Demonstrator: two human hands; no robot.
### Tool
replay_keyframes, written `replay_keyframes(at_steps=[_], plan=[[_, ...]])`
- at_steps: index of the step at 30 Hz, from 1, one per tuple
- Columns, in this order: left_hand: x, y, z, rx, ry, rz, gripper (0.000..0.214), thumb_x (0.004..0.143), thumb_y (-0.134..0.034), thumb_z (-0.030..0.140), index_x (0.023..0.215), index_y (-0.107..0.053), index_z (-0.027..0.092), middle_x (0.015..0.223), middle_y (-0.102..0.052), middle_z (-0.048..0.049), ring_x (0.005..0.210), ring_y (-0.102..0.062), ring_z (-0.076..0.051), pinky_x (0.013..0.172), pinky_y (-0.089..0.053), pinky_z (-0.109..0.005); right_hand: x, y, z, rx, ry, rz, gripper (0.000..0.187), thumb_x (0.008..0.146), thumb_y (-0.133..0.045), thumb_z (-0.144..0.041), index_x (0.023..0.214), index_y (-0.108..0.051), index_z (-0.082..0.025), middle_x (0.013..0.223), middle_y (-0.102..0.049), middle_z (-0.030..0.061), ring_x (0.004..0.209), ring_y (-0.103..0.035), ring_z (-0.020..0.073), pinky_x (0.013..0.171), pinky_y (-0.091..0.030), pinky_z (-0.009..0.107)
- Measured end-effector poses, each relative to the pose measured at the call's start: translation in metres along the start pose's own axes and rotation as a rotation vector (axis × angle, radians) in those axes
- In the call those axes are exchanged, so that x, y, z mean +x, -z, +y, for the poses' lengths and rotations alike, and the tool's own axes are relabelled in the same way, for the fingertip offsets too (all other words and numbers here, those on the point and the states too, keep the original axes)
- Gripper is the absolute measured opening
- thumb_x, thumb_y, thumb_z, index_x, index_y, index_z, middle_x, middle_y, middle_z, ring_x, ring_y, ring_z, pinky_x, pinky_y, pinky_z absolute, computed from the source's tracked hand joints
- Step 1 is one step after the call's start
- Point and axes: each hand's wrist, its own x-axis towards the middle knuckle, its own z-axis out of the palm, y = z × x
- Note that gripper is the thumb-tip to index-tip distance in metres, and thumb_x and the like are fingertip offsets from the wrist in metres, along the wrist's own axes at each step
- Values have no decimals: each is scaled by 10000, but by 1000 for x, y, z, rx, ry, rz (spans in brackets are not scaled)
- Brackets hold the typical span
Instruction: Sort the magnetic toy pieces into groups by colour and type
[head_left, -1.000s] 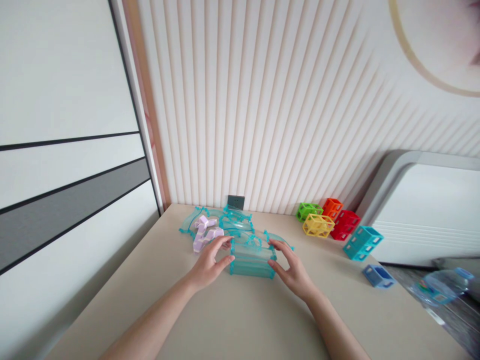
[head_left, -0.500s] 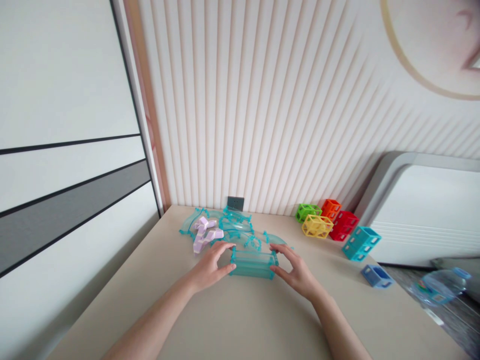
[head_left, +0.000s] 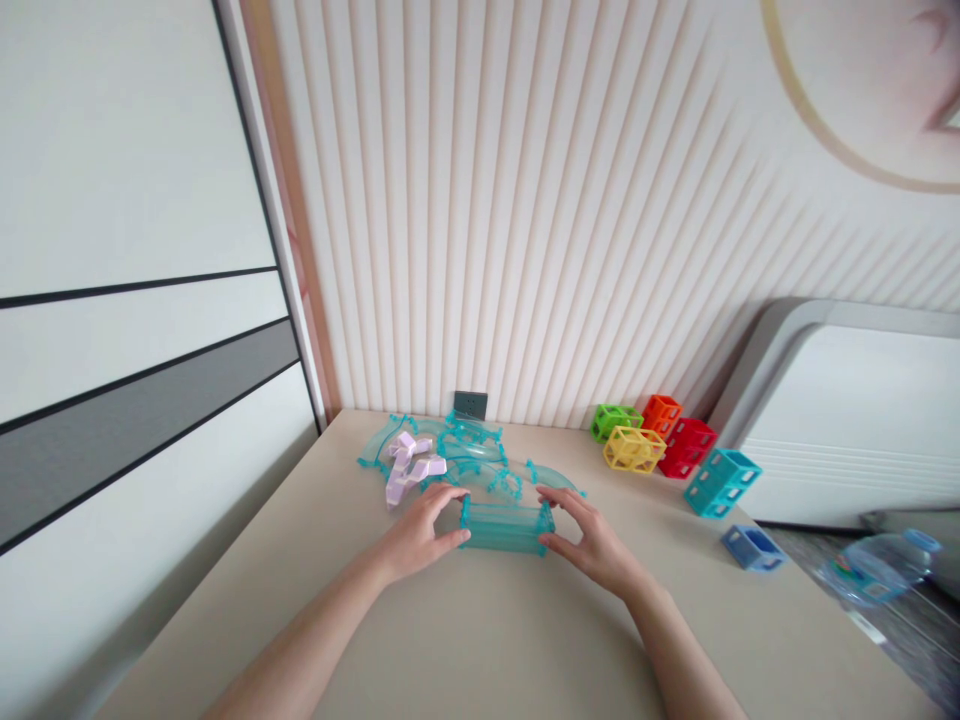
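Note:
A stack of clear teal straight track pieces (head_left: pixel 502 530) lies on the table between my two hands. My left hand (head_left: pixel 427 535) grips its left end, with the thumb low and the fingers at the upper corner. At the right end, my right hand (head_left: pixel 589 540) has its thumb and fingers closed in the same way. Curved clear teal track pieces (head_left: pixel 471 450) lie loosely piled just behind the stack. Pale purple angular connector pieces (head_left: pixel 411 468) rest on the left of that pile, close to my left fingers.
On the right of the table (head_left: pixel 450 640) stand frame cubes: green (head_left: pixel 616 422), yellow (head_left: pixel 634 450), orange (head_left: pixel 661 415), red (head_left: pixel 688 447), teal (head_left: pixel 721 484) and blue (head_left: pixel 754 549). A ribbed wall (head_left: pixel 480 200) with a dark socket (head_left: pixel 471 405) borders the back. A plastic bottle (head_left: pixel 885 568) is beyond the right edge.

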Motion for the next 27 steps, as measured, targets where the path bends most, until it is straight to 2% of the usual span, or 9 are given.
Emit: replay_keyframes(at_steps=[7, 14, 19, 27], plan=[[0, 2, -1, -37, -2, 22, 555, 821, -745, 315, 1338, -552, 257, 1248, -681, -90, 1191, -628, -266, 1078, -466, -461, -2, -2, 8, 8, -128, -49, 729, 818, -786, -450, 1470, -513, -268, 1213, -689, 110, 1158, -640, 307, 1057, -468, 515], [2, 5, -2, -46, 23, -5, 509, 799, -795, 409, 1249, -643, 227, 1198, -722, -100, 1126, -679, -271, 1016, -518, -434, 0, 1, 3, 18, -176, -90, 562, 792, -785, -549, 1236, -695, -216, 1163, -718, 121, 1111, -659, 323, 1013, -495, 469], [2, 4, -4, -29, 19, 17, 446, 798, -799, 457, 1160, -686, 222, 1156, -739, -97, 1098, -692, -271, 995, -531, -423, 1, 1, 1, 30, -164, -80, 532, 792, -780, -563, 1186, -704, -214, 1134, -725, 107, 1078, -667, 311, 986, -505, 434], [2, 2, -6, -31, 23, 15, 463, 800, -793, 471, 1166, -683, 209, 1161, -741, -106, 1090, -698, -271, 988, -534, -418, 0, -1, 2, 45, -183, -94, 511, 802, -774, -545, 1186, -686, -219, 1124, -719, 100, 1047, -663, 295, 972, -511, 443]])
